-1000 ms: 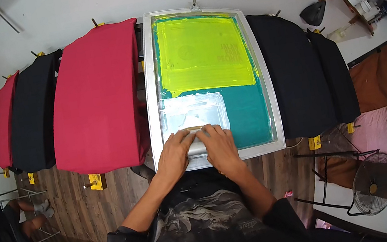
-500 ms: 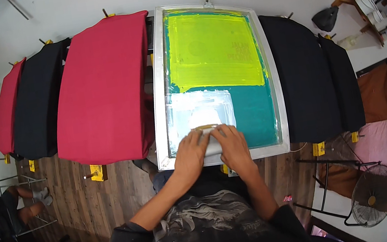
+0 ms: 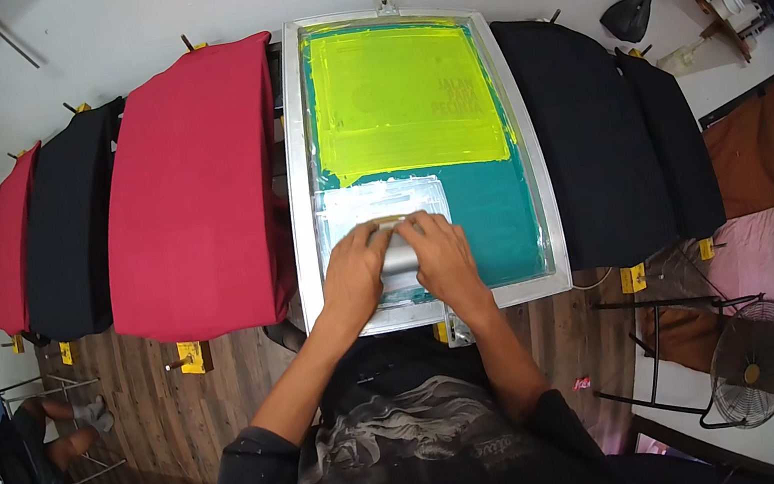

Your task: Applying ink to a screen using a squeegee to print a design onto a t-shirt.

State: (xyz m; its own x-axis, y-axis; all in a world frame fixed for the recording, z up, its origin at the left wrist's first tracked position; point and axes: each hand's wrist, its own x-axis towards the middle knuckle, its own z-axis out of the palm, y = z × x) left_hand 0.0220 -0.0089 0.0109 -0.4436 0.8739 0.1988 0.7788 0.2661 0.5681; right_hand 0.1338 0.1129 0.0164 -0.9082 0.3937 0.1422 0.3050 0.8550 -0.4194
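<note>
Both my hands grip a squeegee (image 3: 398, 260) with a grey metal body, its wooden-looking upper edge showing between the fingers. My left hand (image 3: 354, 272) closes on its left end and my right hand (image 3: 444, 258) on its right end. The squeegee stands on a screen printing frame (image 3: 551, 216) with silver edges and teal mesh. White ink (image 3: 378, 200) covers the near left part of the mesh, just beyond the squeegee. A yellow-green area (image 3: 401, 103) with faint lettering fills the far part. What lies under the frame is hidden.
To the left hang a large red cloth (image 3: 187, 193), a black cloth (image 3: 75, 220) and a smaller red one (image 3: 16, 250) on boards. Black cloths (image 3: 588, 139) lie to the right. A standing fan (image 3: 753, 366) is at the lower right; another person (image 3: 44, 438) sits at the far left.
My hands have pushed the squeegee away from my body over the white ink, keeping their grip. The view has shifted slightly, so the frame appears a little further left.
</note>
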